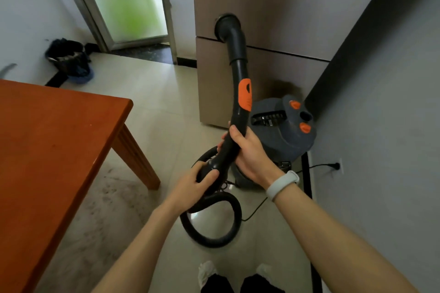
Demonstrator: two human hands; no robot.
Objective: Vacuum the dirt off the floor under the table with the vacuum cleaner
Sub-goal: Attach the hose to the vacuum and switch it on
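Dirt (112,188) lies on the floor (166,112) under the table (47,150), as a grey scatter beside the near table leg (138,157); that is to your left and below both hands. Your right hand (247,150) is wrapped round the wand (238,93) at its lower curved part, thumb over the top, fingers curled underneath. Your left hand (202,181) grips the hose (214,221) at the point where it joins the wand, fingers closed over the black collar. Both holds look firm; neither hand is slack. The wand's long axis runs up and away from you, and its open mouth (227,27) points at the cabinet (273,19), well above the floor and turned away from the dirt. No floor head is fitted that can be seen. The hose drops from your left hand into a loop on the floor between your feet and the vacuum (285,131), which stands to your right against the wall (381,126), its cord (316,166) plugged into the socket (338,165). Finding: the mouth is the far end from the dirt, so the coming move appears to turn on swinging the wand down and leftward until the mouth faces the floor by the table leg. Your left hand is the nearer to the dirt, but your right holds the wand and would steer it. Risk: the floor loop may snag or tighten as you turn.
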